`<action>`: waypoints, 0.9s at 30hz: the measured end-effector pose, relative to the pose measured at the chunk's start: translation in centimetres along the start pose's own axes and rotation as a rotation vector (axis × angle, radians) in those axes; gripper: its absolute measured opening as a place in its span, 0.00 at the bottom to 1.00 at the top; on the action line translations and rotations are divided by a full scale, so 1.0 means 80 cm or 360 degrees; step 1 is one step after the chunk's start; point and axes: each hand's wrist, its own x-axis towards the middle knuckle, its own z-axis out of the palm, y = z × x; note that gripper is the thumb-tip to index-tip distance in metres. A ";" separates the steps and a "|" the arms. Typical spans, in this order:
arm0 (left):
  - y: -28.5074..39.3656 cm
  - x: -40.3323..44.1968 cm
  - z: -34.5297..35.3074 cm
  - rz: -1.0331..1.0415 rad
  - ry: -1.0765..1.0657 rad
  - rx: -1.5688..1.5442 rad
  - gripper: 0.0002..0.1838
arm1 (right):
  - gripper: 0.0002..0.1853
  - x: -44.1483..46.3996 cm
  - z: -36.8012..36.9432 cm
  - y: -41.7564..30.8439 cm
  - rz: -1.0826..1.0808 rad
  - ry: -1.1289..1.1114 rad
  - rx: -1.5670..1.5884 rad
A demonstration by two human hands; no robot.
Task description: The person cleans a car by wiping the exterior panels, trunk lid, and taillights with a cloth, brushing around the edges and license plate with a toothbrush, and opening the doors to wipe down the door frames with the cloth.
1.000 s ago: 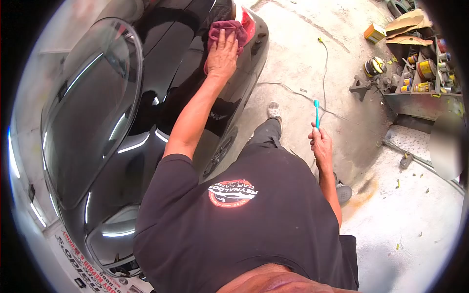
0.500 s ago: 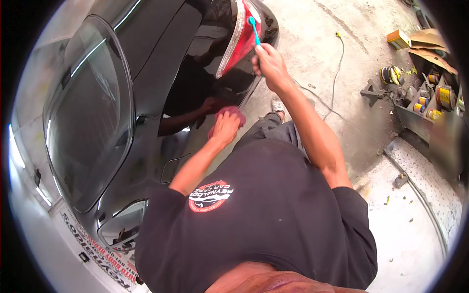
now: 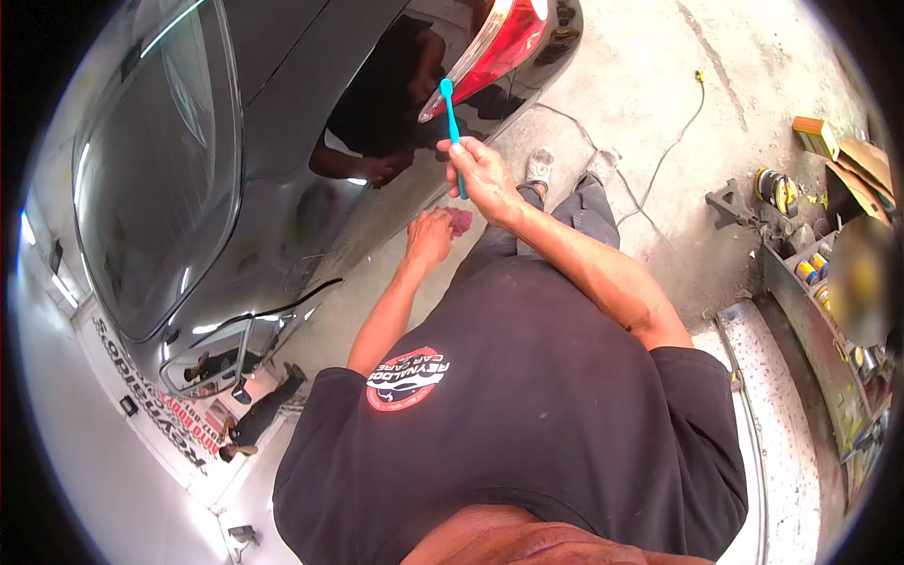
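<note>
A turquoise brush, like a toothbrush (image 3: 453,122), points up from my right hand (image 3: 482,177), whose fingers are closed round its handle. The brush head appears beside the lower tip of the red and clear tail light (image 3: 499,52); whether they touch I cannot tell. Lower and to the left, my left hand (image 3: 430,235) is closed on a dark red cloth (image 3: 459,221), held near the side of the glossy black car (image 3: 282,141). Part of the cloth is hidden behind the fingers.
A cable (image 3: 670,146) runs over the concrete floor (image 3: 678,254) past my shoes. At the right stand a metal rack (image 3: 800,292) with cans, a yellow box (image 3: 815,137) and torn cardboard (image 3: 864,168). Another person (image 3: 259,424) shows at the lower left.
My right hand swung the brush up to the tail light, then moved lower left. My left hand and cloth came down off the car's rear toward my body. The view shifted.
</note>
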 end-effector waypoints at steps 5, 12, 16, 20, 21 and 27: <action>0.002 -0.001 0.007 -0.0053 0.0036 -0.0068 0.09 | 0.18 0.000 -0.004 0.034 -0.0032 -0.0059 -0.0270; -0.053 -0.017 0.055 -0.0006 -0.0085 0.0068 0.10 | 0.13 0.006 -0.033 0.069 -0.0422 0.0149 -0.0943; -0.063 -0.023 0.055 -0.0054 -0.0164 -0.0016 0.11 | 0.12 0.012 -0.097 0.072 -0.0714 0.0493 -0.1323; -0.052 -0.018 0.036 -0.0035 -0.0135 -0.0004 0.11 | 0.11 0.019 -0.131 0.044 -0.1051 0.0327 -0.1491; -0.046 -0.016 0.028 -0.0012 -0.0121 -0.0001 0.12 | 0.12 0.020 -0.134 0.032 -0.1053 0.0213 -0.1581; -0.006 -0.002 -0.027 0.0290 0.0154 -0.0032 0.13 | 0.14 0.088 -0.209 0.024 -0.1235 0.0441 -0.1889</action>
